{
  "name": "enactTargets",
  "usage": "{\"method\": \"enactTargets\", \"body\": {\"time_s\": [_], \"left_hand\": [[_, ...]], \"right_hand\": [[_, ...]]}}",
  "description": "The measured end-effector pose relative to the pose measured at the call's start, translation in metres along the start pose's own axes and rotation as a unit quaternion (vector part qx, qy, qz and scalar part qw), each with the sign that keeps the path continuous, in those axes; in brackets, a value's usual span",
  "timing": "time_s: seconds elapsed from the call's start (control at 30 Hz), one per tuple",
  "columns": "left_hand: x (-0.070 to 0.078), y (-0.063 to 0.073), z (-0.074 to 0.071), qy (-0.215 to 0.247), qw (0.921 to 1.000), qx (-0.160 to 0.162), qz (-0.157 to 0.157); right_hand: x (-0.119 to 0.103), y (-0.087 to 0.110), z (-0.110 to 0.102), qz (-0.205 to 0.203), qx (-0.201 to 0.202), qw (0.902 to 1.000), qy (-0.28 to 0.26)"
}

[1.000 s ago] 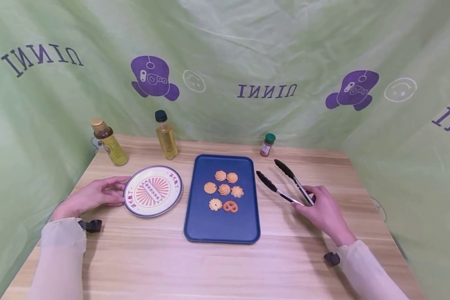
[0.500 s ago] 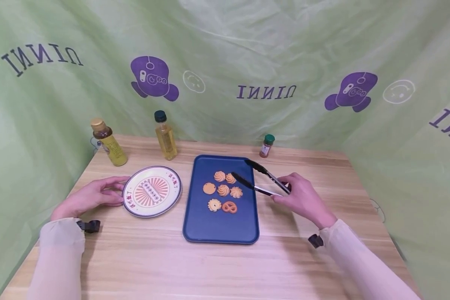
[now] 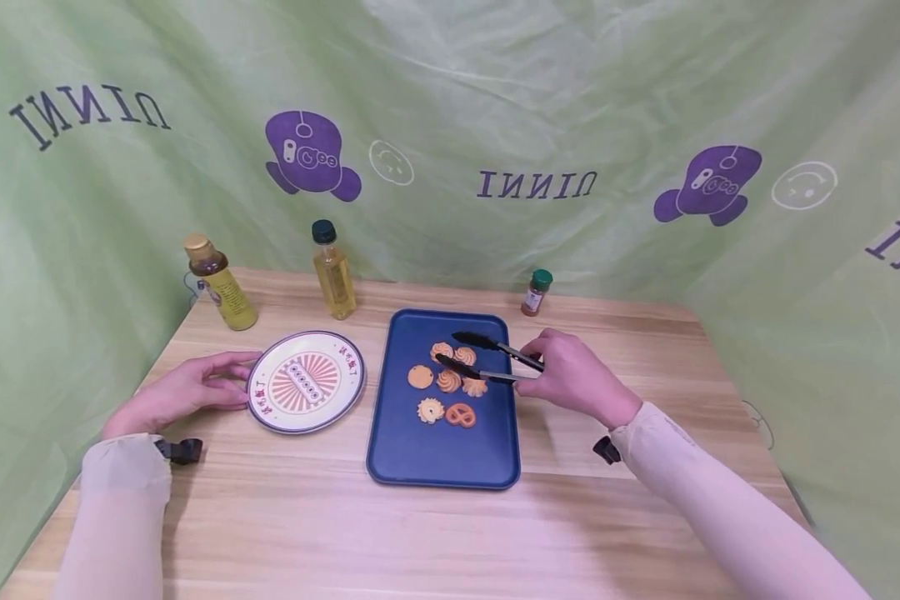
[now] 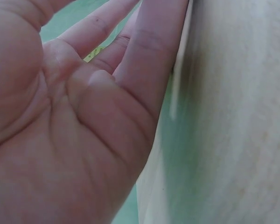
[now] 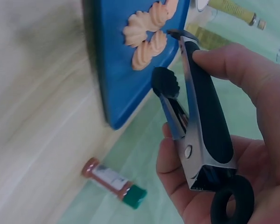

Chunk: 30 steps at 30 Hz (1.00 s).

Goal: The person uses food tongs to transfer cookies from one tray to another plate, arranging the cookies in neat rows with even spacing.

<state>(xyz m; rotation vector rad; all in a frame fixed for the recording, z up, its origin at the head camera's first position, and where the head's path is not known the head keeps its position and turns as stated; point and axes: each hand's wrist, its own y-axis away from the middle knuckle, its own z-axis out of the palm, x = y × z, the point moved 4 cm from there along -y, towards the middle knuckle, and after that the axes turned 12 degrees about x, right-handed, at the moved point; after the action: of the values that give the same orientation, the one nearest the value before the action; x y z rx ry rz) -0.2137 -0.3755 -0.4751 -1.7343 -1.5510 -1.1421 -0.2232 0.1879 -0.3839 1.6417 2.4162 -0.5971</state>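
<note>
In the head view, my right hand (image 3: 570, 375) holds metal tongs with black tips (image 3: 461, 364) over the blue tray (image 3: 442, 458). The two tong arms stand apart above the upper cookies (image 3: 448, 381). In the right wrist view, my thumb and fingers grip the tongs (image 5: 210, 107) on both sides. Several cookies of different shapes lie on the tray, one a pretzel-shaped cookie (image 3: 461, 415); the tongs partly cover some. My left hand (image 3: 183, 392) rests at the left rim of a patterned white plate (image 3: 345, 400), its fingers mostly straight and touching the rim.
A yellow-labelled bottle (image 3: 231, 300) and an oil bottle (image 3: 336, 283) stand behind the plate. A small green-capped jar (image 3: 536, 293) stands behind the tray's right corner. Green printed cloth (image 3: 450, 100) hangs round the wooden table (image 3: 330, 525).
My right hand has carried the tongs left, from beside the tray to over the cookies, and the tong arms are closer together. My left hand and the plate have stayed put.
</note>
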Motion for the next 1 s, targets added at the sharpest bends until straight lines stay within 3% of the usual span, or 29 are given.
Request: {"method": "enactTargets", "body": {"time_s": [0.53, 1.0], "left_hand": [[-0.006, -0.002, 0.001, 0.028, 0.9996, 0.01, 0.004], [-0.003, 0.001, -0.001, -0.007, 0.9999, 0.012, -0.001]], "right_hand": [[-0.022, -0.021, 0.005, -0.007, -0.051, 0.9984, 0.024], [-0.028, -0.024, 0.007, 0.007, -0.049, 0.9984, 0.028]]}}
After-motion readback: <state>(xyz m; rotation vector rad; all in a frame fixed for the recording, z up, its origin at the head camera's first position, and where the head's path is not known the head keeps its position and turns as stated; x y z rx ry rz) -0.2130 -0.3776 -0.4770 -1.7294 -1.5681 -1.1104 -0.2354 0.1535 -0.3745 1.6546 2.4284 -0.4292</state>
